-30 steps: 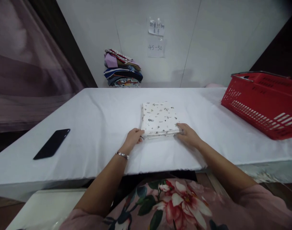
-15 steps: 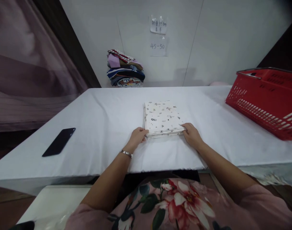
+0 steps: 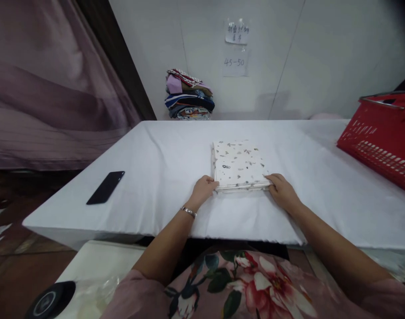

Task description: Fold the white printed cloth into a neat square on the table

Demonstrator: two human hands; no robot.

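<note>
A folded white cloth (image 3: 238,164) with small dark and green prints lies on the white-covered table (image 3: 175,155) in front of me. Its layers show along the near edge. My left hand (image 3: 204,188), with a silver bracelet at the wrist, pinches the near left corner between thumb and fingers. At the near right corner, my right hand (image 3: 282,190) grips the cloth, thumb on top and the other fingers partly hidden beneath or beside it.
A black phone (image 3: 105,187) lies to the left. At the back stands a pile of folded clothes (image 3: 190,95), below and left of paper notes (image 3: 235,62) on the wall. A red basket (image 3: 382,137) sits at the right. Below left is a white surface (image 3: 102,261) with a round black object (image 3: 51,301).
The view has turned to the left, so everything appears shifted right. Both hands keep hold of the cloth's near corners, and the cloth looks the same.
</note>
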